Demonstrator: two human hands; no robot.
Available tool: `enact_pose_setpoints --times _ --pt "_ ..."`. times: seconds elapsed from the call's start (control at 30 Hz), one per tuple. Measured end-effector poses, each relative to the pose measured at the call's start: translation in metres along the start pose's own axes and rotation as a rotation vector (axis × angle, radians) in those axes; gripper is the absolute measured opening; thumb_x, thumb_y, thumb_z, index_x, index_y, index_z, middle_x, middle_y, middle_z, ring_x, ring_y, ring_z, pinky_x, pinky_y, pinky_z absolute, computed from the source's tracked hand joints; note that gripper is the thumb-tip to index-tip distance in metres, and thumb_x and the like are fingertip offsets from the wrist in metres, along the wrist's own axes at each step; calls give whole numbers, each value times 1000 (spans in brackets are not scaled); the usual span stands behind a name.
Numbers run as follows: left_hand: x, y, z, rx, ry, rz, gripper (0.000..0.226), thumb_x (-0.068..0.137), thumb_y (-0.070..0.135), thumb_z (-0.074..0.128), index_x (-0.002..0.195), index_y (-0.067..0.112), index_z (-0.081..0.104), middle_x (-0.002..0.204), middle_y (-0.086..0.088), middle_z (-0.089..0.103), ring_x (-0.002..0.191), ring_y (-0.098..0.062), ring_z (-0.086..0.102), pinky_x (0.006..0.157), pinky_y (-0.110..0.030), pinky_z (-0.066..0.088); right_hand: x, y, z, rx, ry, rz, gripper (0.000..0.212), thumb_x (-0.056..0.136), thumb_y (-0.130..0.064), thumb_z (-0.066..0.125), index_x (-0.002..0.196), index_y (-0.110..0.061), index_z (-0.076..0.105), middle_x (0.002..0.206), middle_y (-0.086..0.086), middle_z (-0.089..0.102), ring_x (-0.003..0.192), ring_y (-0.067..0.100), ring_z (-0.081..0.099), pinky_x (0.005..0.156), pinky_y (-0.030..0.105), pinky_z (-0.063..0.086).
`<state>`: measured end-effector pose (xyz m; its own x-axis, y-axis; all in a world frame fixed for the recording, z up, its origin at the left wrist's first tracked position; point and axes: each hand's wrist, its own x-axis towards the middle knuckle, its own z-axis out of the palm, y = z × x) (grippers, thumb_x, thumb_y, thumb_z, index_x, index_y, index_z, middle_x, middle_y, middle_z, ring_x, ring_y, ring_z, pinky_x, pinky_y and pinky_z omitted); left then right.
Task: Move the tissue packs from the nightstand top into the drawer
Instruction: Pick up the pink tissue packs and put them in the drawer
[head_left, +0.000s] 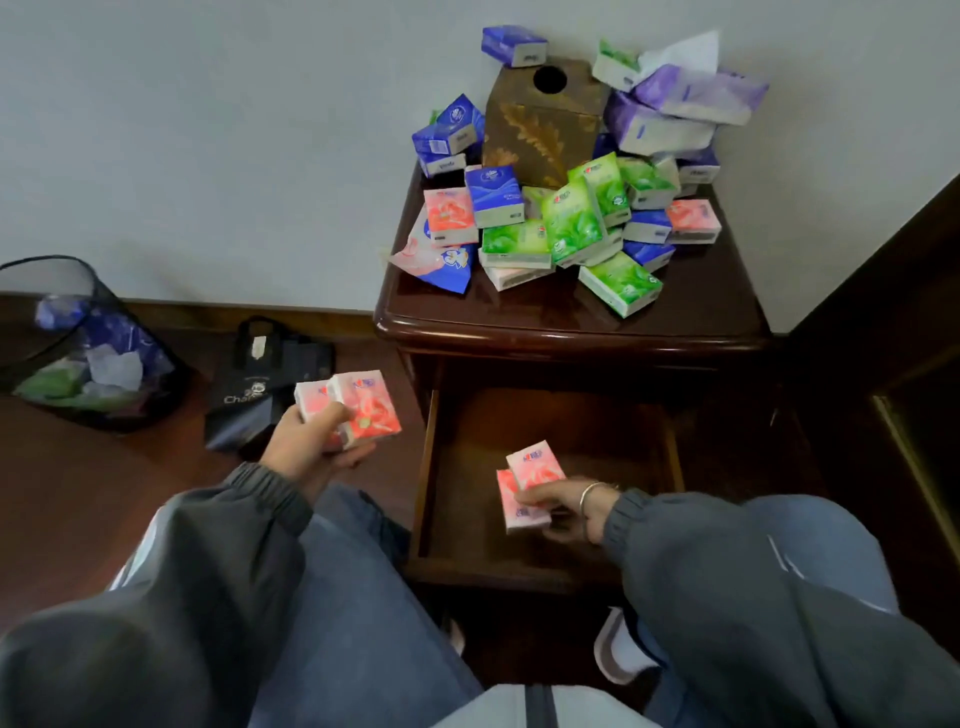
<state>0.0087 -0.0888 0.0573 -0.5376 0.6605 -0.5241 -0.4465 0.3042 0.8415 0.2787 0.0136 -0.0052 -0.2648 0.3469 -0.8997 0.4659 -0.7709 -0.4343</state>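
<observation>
i count four packs in hand: pink pair (363, 410) gripped by left hand (306, 441), centre left, outside the drawer (571, 431); other pink pair (532, 475) grasped by right hand (569, 506) inside that open drawer. uncounted heap (561, 223) on nightstand (571, 322), upper right, round one wooden box (540, 124). one bin (78, 343), one bag (270, 384), left.

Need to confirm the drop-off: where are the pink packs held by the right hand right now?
In the head view, lower middle: the pink packs are inside the open drawer, toward its front edge, held in the right hand.
</observation>
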Motion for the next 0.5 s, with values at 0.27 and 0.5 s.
enact_pose_setpoints --times 0.27,0.5 --pt "26 -13 -26 -134 62 -52 36 91 2 48 127 1 51 125 -24 60 109 -37 63 93 -51 51 58 22 52 -42 58 65 28 71 -19 79 84 -18 54 103 5 60 108 22 54 94 35 45" --pt "44 -24 -25 -139 31 -78 39 91 4 48 130 2 50 120 -20 64 105 -32 66 70 -35 59 86 44 66 -143 158 -9 36 66 -30 83 90 -18 58 96 5 63 81 16 64 70 21 50"
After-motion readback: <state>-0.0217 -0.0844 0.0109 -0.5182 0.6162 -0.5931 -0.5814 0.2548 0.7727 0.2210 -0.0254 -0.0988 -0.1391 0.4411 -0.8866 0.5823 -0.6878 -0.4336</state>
